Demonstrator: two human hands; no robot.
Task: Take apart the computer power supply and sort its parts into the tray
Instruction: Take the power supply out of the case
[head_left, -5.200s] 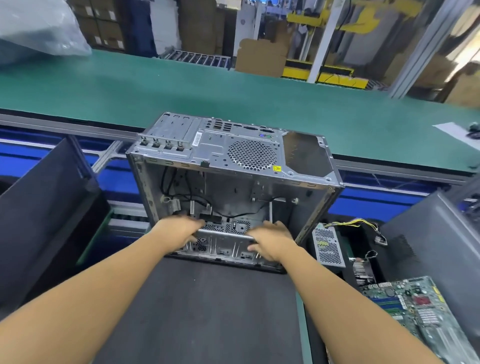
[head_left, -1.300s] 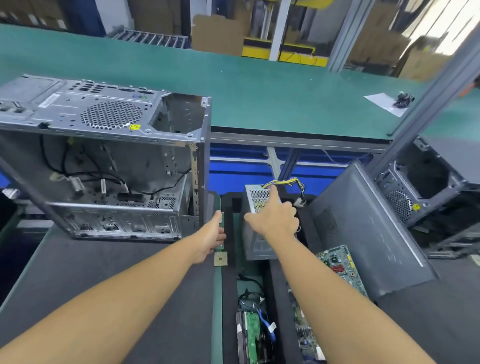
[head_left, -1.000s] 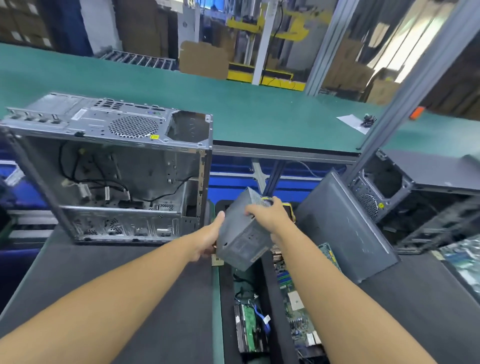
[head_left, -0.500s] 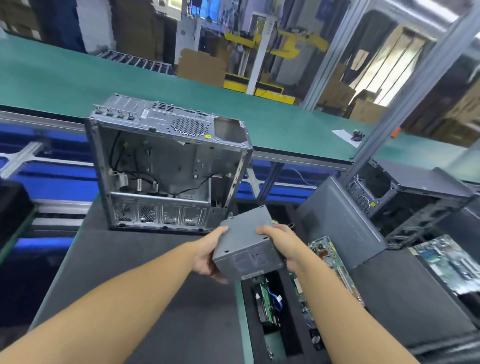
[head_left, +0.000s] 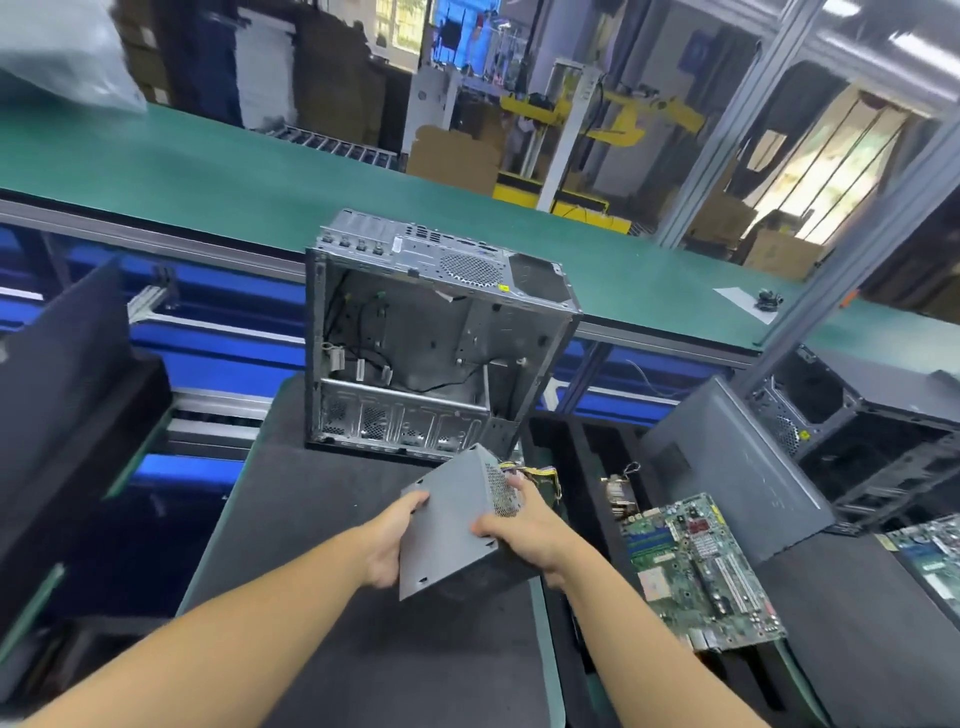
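Presently the power supply is being clasped by left hand and right hand before the computer case; seemingly loose cables may be snagged.

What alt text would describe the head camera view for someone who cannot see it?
A left hand and right hand grip a grey power supply over a dark mat. An open computer case stands behind; a green motherboard lies to the right.

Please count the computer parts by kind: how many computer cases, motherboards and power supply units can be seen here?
Computer case: 2
Motherboard: 2
Power supply unit: 1
Total: 5
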